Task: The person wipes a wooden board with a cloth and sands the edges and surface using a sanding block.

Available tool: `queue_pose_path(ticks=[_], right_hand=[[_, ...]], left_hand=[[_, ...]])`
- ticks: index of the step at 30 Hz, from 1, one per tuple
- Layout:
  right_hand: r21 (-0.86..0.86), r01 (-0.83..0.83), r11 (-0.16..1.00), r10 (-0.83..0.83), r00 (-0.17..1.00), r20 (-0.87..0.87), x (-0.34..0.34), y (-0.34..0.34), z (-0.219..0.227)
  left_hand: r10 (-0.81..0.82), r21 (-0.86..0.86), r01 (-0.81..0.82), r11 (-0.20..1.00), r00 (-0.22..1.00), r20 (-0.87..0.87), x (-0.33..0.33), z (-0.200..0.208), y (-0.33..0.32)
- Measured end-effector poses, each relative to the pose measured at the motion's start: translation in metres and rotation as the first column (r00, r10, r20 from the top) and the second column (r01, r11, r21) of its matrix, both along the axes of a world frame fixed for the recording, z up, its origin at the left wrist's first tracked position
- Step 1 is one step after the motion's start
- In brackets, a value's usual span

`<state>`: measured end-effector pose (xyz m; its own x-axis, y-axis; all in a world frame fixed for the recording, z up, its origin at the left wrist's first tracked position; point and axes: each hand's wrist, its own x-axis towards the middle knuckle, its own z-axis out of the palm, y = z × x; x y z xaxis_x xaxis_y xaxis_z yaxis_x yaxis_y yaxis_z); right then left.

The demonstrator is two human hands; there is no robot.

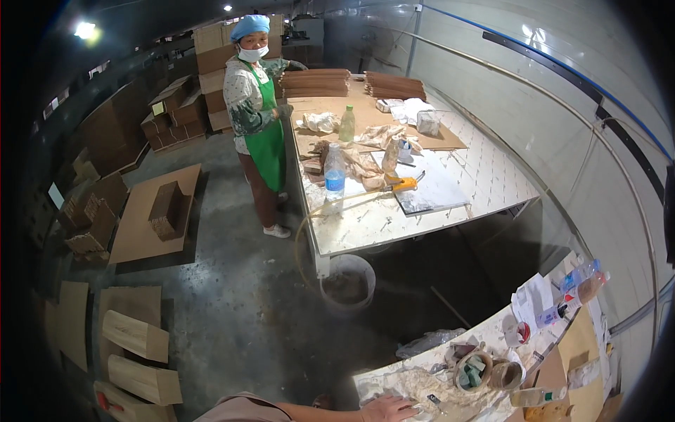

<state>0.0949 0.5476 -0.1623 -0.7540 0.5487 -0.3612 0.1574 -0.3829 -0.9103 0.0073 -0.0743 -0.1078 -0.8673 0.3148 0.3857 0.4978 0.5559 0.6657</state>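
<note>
My left hand [388,408] lies flat on the near edge of a stained worktable [376,383], fingers stretched out to the right and holding nothing. Its forearm comes in from the lower left, below a pale sleeve. Just beyond the fingertips is a small dark object [434,399] that I cannot make out. Farther right stand a round container with green pieces [475,367] and a brownish jar [505,375]. A clear bottle [537,397] lies near the jar. My right hand is out of sight.
Across the floor, a co-worker in a green apron [267,148] stands beside a large white table [380,232] with bottles, crumpled paper, a yellow-handled tool [403,184] and stacked brown boards [316,83]. A bucket [347,283] sits under its corner. Cardboard pieces [133,334] lie at left.
</note>
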Motion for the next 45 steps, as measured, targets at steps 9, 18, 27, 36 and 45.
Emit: queue_pose_path(ticks=[9,18,27,36,45], right_hand=[[-0.044,0.004,0.999,-0.005,1.0,-0.015,0.015,0.004,-0.002],[-0.09,-0.005,0.996,0.001,0.999,-0.042,0.024,0.008,-0.002],[-0.146,-0.02,0.989,0.009,0.997,-0.072,0.03,0.014,0.0],[-0.211,-0.042,0.977,0.023,0.996,-0.091,0.036,0.012,0.003],[-0.275,-0.063,0.959,0.025,0.99,-0.138,0.05,0.018,0.009]], left_hand=[[0.041,0.0,-0.042,0.999,0.993,-0.111,-0.002,0.006,-0.001],[0.027,0.001,-0.027,1.0,0.997,-0.073,0.0,0.004,-0.001],[0.002,-0.005,-0.002,1.0,1.0,-0.005,-0.001,0.013,-0.004],[-0.013,0.016,0.012,1.0,0.999,0.048,0.001,0.005,-0.004],[-0.035,0.01,0.035,0.999,0.998,0.047,0.004,0.012,-0.005]])
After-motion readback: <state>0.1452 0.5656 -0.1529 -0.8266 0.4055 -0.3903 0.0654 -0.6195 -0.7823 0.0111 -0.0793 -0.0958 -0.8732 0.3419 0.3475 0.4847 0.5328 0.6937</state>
